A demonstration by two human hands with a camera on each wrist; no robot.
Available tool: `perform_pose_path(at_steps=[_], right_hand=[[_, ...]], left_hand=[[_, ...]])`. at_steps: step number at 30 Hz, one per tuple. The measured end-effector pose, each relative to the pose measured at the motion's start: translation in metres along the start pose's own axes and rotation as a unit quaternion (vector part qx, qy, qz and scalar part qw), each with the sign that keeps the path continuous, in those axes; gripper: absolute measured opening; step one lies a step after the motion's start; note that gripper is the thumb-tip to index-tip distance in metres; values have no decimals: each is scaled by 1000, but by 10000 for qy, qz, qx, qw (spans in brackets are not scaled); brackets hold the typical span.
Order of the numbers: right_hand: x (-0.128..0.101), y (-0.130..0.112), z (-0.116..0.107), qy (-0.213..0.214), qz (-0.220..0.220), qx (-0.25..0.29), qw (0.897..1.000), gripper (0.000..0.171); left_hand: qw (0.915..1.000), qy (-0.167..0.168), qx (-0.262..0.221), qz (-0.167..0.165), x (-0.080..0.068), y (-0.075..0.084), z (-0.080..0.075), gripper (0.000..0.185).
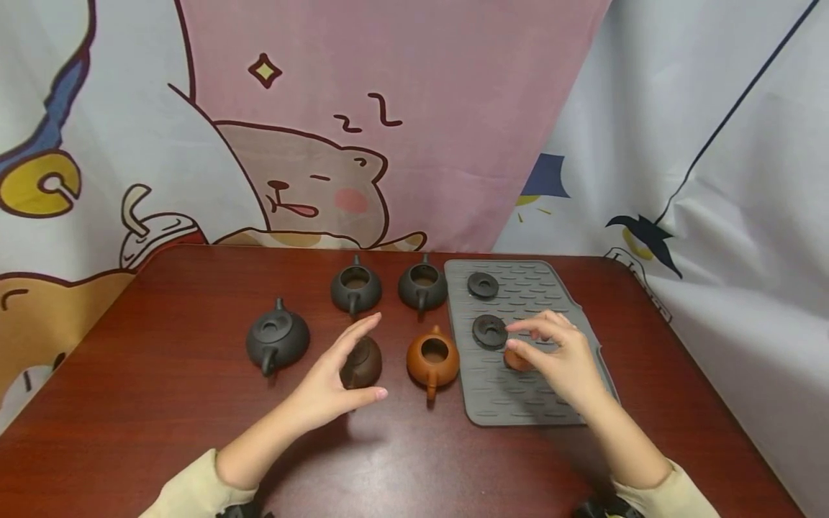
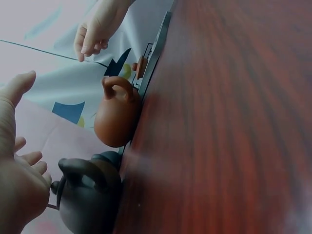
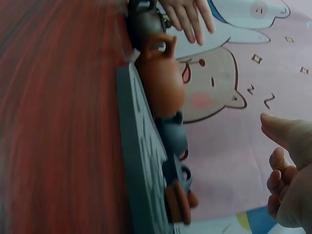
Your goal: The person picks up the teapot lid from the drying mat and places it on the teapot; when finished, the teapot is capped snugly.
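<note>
My left hand [image 1: 327, 392] hovers with fingers and thumb spread beside a dark brown teapot [image 1: 363, 365], partly covering it in the head view; its lid is on. Above the grey ribbed mat [image 1: 479, 403], my right hand [image 1: 563, 356] has thumb and fingers apart and holds nothing. Below its thumb lies a small orange-brown lid [image 1: 517, 361] on the mat, with a gap between hand and lid in the right wrist view. An orange-brown teapot [image 1: 432, 360] without its lid stands between the hands, left of the mat.
Two lidless black teapots, one left [image 1: 356, 289] and one right [image 1: 423, 286], stand at the back. A lidded black teapot [image 1: 277, 339] is farther left. Two black lids, one near [image 1: 489, 332] and one far [image 1: 483, 285], lie on the mat. A printed curtain [image 1: 453, 129] hangs behind the table.
</note>
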State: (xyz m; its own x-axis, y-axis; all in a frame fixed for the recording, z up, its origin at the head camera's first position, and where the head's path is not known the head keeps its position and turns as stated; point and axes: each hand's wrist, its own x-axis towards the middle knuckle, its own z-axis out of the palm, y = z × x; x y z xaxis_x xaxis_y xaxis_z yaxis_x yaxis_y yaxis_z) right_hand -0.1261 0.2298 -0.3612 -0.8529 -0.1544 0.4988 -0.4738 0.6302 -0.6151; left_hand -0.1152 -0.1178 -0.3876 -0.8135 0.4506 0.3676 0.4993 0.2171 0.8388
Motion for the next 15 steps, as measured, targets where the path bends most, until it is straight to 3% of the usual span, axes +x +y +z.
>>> perform_pose_path(at_steps=[8, 15], right_hand=[[-7, 23, -11, -6, 196, -207, 9996, 20], [-11, 41, -11, -347, 445, -525, 9970, 17]], left_hand=[[9997, -216, -32, -136, 8, -2, 10, 90], [9992, -315, -225, -58, 16, -2, 17, 88]])
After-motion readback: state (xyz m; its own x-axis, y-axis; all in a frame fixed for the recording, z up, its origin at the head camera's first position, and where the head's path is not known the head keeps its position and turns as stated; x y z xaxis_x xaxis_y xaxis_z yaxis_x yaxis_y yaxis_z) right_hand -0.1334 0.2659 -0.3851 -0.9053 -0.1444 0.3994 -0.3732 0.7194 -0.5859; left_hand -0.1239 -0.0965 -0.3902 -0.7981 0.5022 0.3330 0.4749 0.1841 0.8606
